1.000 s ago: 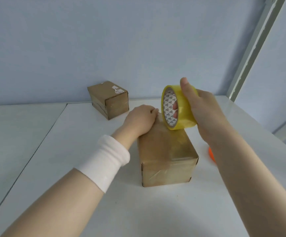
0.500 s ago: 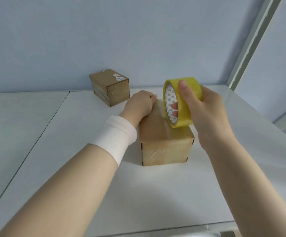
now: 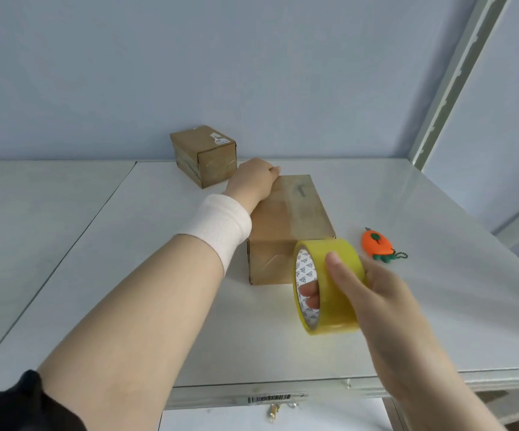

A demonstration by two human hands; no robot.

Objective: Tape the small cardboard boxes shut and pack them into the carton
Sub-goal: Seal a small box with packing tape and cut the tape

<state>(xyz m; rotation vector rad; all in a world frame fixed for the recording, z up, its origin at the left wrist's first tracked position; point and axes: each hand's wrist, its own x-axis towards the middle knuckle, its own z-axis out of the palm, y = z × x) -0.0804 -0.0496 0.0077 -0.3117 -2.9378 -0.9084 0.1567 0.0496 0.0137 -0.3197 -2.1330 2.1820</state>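
Observation:
A small brown cardboard box point(image 3: 286, 225) lies lengthwise on the white table point(image 3: 127, 306). A glossy strip of clear tape runs along its top. My left hand point(image 3: 253, 181), with a white wristband below it, rests on the box's far left corner, fingers curled over the far edge. My right hand point(image 3: 373, 293) grips a yellow tape roll point(image 3: 329, 284), fingers through the core and thumb on the outer face. The roll hangs just in front of the box's near face, below its top. A second small box point(image 3: 203, 155) stands at the back by the wall.
An orange carrot-shaped cutter point(image 3: 377, 244) with a small chain lies on the table right of the box. The blue wall closes the far side and a metal post point(image 3: 447, 79) rises at the right. The table's front edge point(image 3: 267, 388) carries a barcode label.
My right hand has pulled the tape roll from above the box's far end toward me and down past its near edge. My left hand stays on the far corner. The cutter has come into view.

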